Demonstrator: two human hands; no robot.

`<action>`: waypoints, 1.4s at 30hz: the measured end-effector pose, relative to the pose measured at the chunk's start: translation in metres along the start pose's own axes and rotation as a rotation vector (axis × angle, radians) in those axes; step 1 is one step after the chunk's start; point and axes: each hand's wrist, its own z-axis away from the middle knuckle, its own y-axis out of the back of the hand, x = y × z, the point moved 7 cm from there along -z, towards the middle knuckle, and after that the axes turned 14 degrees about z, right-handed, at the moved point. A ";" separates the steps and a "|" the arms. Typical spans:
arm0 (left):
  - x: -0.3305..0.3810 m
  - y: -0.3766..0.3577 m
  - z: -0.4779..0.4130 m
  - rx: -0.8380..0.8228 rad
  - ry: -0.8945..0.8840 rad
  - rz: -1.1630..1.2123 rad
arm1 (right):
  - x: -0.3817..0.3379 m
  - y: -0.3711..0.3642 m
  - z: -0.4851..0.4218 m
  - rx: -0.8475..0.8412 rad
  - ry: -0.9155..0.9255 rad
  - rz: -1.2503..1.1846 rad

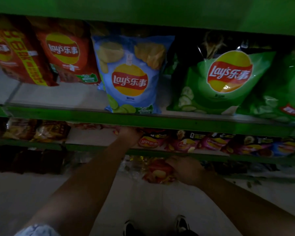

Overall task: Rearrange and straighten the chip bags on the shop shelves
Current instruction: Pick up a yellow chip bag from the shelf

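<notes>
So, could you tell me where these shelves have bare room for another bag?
Top shelf: bare board before the red bags, left of the blue bag. Middle shelf: a gap left of the left hand. The purple bags rightward are crowded.

I'm standing in a shop, facing green shelves (143, 119) stacked in tiers. Branded chip bags in red (65, 57), blue (131, 75) and green (223, 82) stand in rows along the shelf edges, with smaller packets (182, 143) below.

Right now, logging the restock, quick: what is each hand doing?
Left hand: reaching among bags on the middle shelf; grip cannot be told.
Right hand: closed on a red chip bag.
</notes>
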 end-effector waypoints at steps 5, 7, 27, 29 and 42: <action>0.005 -0.009 0.003 0.060 -0.132 0.023 | 0.010 0.034 0.002 0.131 -0.038 -0.075; 0.012 0.005 0.018 0.092 -0.167 0.098 | 0.011 0.053 -0.001 0.168 -0.050 -0.081; 0.029 0.197 0.208 0.268 -0.255 0.723 | -0.082 0.321 0.023 0.714 0.171 -0.135; 0.030 0.227 0.211 0.308 -0.242 0.662 | -0.081 0.337 0.037 0.879 0.158 -0.178; 0.045 0.304 0.141 0.228 -0.175 0.969 | -0.094 0.363 0.050 1.017 0.060 -0.074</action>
